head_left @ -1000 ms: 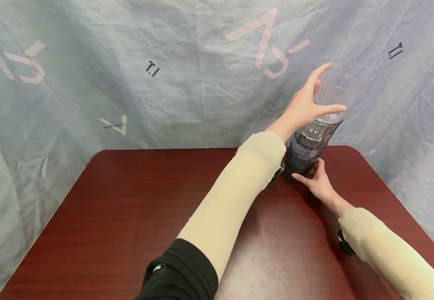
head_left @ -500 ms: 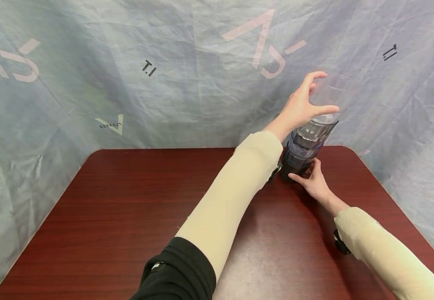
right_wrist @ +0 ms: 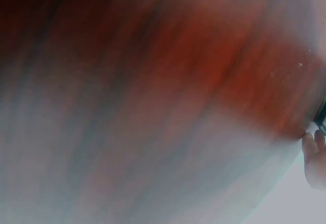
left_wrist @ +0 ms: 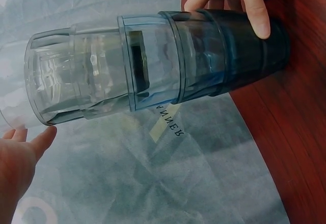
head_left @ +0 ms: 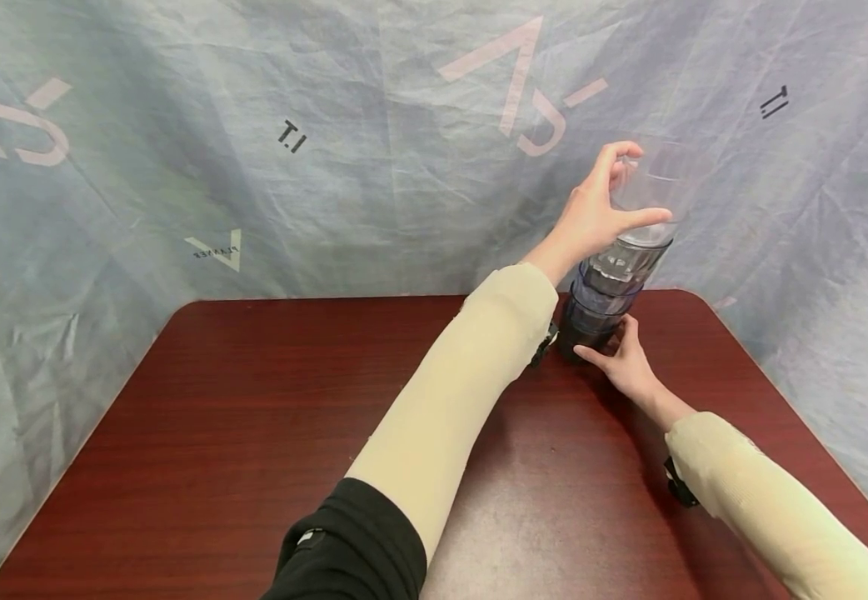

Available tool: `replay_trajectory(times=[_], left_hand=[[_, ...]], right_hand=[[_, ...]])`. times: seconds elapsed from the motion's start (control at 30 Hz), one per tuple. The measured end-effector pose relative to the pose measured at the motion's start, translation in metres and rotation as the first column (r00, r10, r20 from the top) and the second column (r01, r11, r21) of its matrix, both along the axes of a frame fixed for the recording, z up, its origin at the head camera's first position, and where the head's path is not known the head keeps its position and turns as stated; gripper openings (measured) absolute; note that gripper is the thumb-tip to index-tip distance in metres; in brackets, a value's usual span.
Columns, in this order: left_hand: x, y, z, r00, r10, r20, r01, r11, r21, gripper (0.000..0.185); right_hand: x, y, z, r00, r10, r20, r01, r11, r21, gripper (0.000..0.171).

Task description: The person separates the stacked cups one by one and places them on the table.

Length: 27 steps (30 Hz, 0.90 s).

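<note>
Stack of cups (head_left: 608, 287): stands upright near the far right corner of the table (head_left: 254, 433), dark tinted cups at the base, paler ones above, a clear cup (head_left: 647, 196) on top.
Left hand (head_left: 599, 212): at the clear cup; thumb lies across its near side, fingers curl over toward the rim. In the left wrist view the fingertips (left_wrist: 43, 135) sit at the cup's open rim.
Change, left hand: a second ago the fingers stood spread and straight beside the clear cup; they have since bent inward round it. Position on the stack barely altered.
Right hand (head_left: 625, 362): grips the dark bottom cup (left_wrist: 254, 46), thumb and fingers wrapped round its base; hold unchanged across the three head views.
Right wrist view: blurred red-brown surface only, nothing usable beyond a sliver of hand at the edge.
Judgement: the closing fingers suggest a grip is being taken on the top cup while the base is steadied; the cup remains seated, not yet lifted.
Backdrop (head_left: 254, 167): wrinkled grey sheet with printed marks.
</note>
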State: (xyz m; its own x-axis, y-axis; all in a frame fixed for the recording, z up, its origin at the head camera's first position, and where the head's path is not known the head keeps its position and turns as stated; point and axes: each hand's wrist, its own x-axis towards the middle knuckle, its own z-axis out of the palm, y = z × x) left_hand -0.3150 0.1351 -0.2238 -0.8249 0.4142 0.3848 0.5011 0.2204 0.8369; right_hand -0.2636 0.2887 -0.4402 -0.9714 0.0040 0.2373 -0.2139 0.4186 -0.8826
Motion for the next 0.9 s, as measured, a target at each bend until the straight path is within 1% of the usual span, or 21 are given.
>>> replay_trajectory(times=[0.13, 0.23, 0.37, 0.53, 0.7, 0.83, 0.9], left_hand=[[0.001, 0.001, 0.0, 1.0, 0.002, -0.012, -0.001, 1.0, 0.023, 0.074], [0.002, 0.001, 0.003, 1.0, 0.003, -0.015, -0.002, 0.998, 0.055, 0.075], [0.003, 0.0, 0.01, 1.0, 0.009, -0.014, -0.007, 0.995, 0.101, 0.076], [0.004, -0.008, 0.02, 1.0, 0.021, -0.005, -0.02, 0.989, 0.144, 0.077], [0.004, -0.019, 0.029, 1.0, 0.015, 0.003, -0.015, 0.973, 0.231, 0.077], [0.0, -0.028, 0.033, 0.999, 0.017, -0.045, -0.003, 0.955, 0.295, 0.077], [-0.002, -0.034, 0.033, 0.998, 0.021, -0.064, 0.001, 0.95, 0.313, 0.077]], right_hand=[[0.001, -0.001, 0.0, 1.0, -0.006, -0.006, 0.006, 1.0, 0.01, 0.081], [0.001, -0.002, -0.001, 1.0, -0.003, -0.016, 0.004, 1.0, 0.015, 0.079], [0.0, -0.002, -0.001, 1.0, -0.001, -0.024, 0.002, 1.0, 0.021, 0.078], [-0.002, -0.003, 0.0, 1.0, -0.006, -0.009, 0.006, 1.0, 0.021, 0.078], [-0.001, -0.003, 0.003, 1.0, 0.007, 0.015, -0.007, 1.0, 0.017, 0.08], [-0.003, -0.001, 0.004, 1.0, 0.003, 0.02, -0.004, 0.999, 0.032, 0.08], [-0.003, -0.001, 0.005, 1.0, -0.005, 0.019, 0.004, 0.999, 0.042, 0.079]])
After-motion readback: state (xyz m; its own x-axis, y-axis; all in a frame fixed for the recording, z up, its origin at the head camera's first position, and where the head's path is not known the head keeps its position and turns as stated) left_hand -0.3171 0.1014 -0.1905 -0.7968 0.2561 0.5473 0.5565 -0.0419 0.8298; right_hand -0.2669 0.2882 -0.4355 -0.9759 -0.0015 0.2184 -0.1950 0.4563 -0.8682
